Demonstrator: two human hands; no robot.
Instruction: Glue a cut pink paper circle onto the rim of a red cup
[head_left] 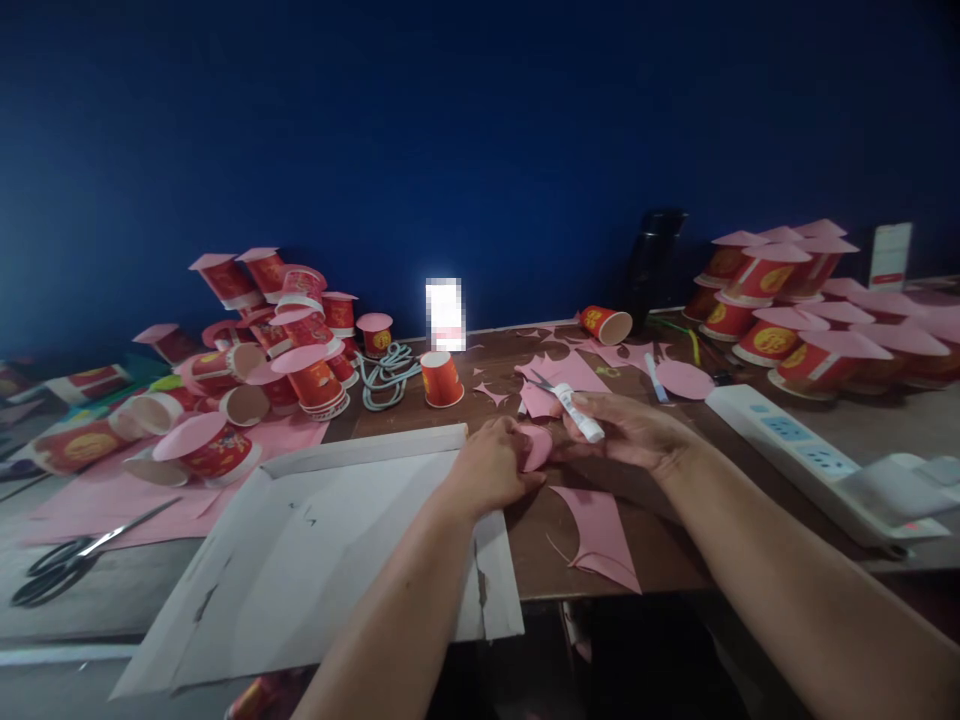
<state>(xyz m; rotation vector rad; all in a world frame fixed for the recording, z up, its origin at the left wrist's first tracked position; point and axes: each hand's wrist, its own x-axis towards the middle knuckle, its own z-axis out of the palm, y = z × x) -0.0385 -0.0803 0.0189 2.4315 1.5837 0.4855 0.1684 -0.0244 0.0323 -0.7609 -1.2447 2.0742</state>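
At the lower left of the frame, black-handled scissors (pixel 91 547) lie with their blades pointing up and right, below a heap of red cups (pixel 306 380), many with pink tops. Right of them, a white tray (pixel 330 560) slants across the lower middle. Your left hand (pixel 491 462) reaches over it, fingers curled and pinching a pink disc (pixel 535 449) just right of the frame's centre. The disc is tilted, one face towards you; it shows as an oval whose longer axis runs roughly up and down the picture. Below it, a pink offcut (pixel 606 530) lies on the worktop (pixel 675 575).

Just right of the disc, your right hand (pixel 626 425) grips a white tube (pixel 580 412), apparently a glue stick. Its long axis slants from upper left to lower right; you can't tell from here which end is the working one.

You seem to be at the gluing step. The next move would call for a steady left pinch, and for turning the tube's working end onto the disc. Farther right lies a white power strip (pixel 784 450), with pink-topped cups stacked beyond it at upper right.
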